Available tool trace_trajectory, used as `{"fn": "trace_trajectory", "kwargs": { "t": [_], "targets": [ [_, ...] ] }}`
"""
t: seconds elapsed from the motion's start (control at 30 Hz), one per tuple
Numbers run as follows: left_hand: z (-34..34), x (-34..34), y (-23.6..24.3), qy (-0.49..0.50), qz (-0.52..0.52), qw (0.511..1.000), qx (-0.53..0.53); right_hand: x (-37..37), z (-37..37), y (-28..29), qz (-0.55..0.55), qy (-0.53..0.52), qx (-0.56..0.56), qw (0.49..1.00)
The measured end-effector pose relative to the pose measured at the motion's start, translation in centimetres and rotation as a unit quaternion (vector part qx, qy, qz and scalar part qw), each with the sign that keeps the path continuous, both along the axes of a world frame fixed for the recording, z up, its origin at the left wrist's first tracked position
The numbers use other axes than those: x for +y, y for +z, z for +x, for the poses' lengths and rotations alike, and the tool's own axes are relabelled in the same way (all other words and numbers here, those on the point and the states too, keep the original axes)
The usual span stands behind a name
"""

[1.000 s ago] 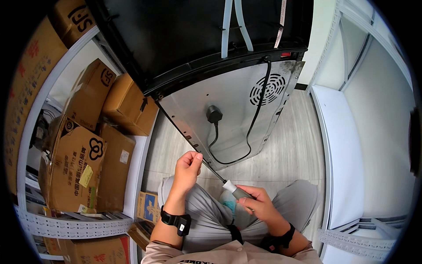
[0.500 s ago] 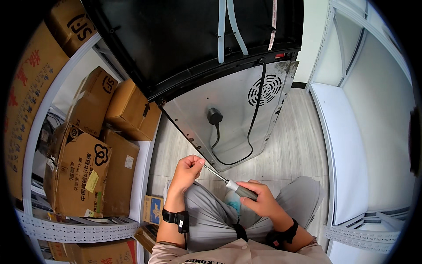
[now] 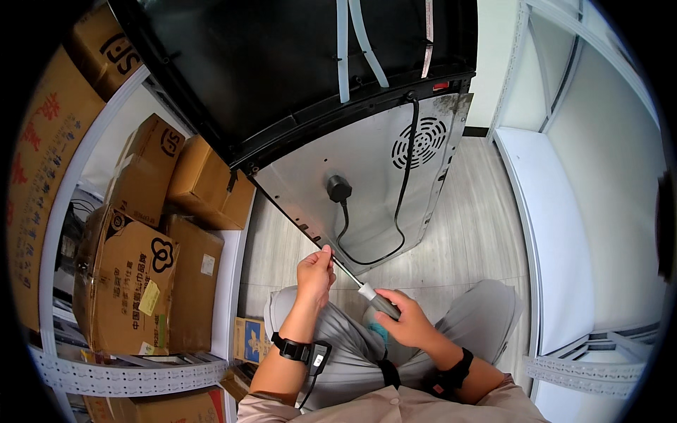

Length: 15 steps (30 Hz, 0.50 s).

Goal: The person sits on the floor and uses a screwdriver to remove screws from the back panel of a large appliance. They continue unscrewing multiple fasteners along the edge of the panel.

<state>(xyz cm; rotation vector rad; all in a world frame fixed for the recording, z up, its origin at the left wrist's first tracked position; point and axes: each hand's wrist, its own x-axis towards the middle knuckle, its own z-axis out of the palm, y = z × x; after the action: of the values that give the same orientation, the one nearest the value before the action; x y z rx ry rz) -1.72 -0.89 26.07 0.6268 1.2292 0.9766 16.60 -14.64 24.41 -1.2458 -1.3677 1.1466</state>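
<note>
My right hand [image 3: 409,319] is wrapped round the grey handle of a screwdriver [image 3: 381,303], whose thin metal shaft points up and left. Thumb and fingers of my left hand [image 3: 316,276] are pinched together at the shaft's tip; whatever lies between them is too small to make out. Both the tip and the left fingertips are at the lower left edge of a grey metal back panel [image 3: 374,169] on a tall black appliance [image 3: 261,63]. A black cable [image 3: 403,176] loops across the panel from a round black plug [image 3: 339,187] on it.
Cardboard boxes [image 3: 134,282] fill a white metal rack [image 3: 127,374] on my left. Another white shelf [image 3: 546,233] stands on my right. Pale wood-look floor [image 3: 469,225] surrounds the appliance. Pale strips [image 3: 343,56] hang down its black upper part.
My left fingertips and the screwdriver's tip have moved slightly up to the panel's lower left edge. My right hand has shifted a little left and down with the handle.
</note>
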Motion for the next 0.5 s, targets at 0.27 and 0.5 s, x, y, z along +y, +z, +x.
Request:
{"fn": "trace_trajectory", "kwargs": {
  "t": [0.27, 0.5],
  "targets": [
    [-0.8, 0.5, -2.0, 0.034, -0.068, 0.994, -0.079, -0.1, -2.3, -2.9, -0.093, 0.019, 0.016, 0.995],
    [-0.2, 0.8, -2.3, 0.072, -0.065, 0.991, -0.087, 0.4, -2.8, -2.7, -0.119, 0.032, 0.044, 0.991]
  ]
}}
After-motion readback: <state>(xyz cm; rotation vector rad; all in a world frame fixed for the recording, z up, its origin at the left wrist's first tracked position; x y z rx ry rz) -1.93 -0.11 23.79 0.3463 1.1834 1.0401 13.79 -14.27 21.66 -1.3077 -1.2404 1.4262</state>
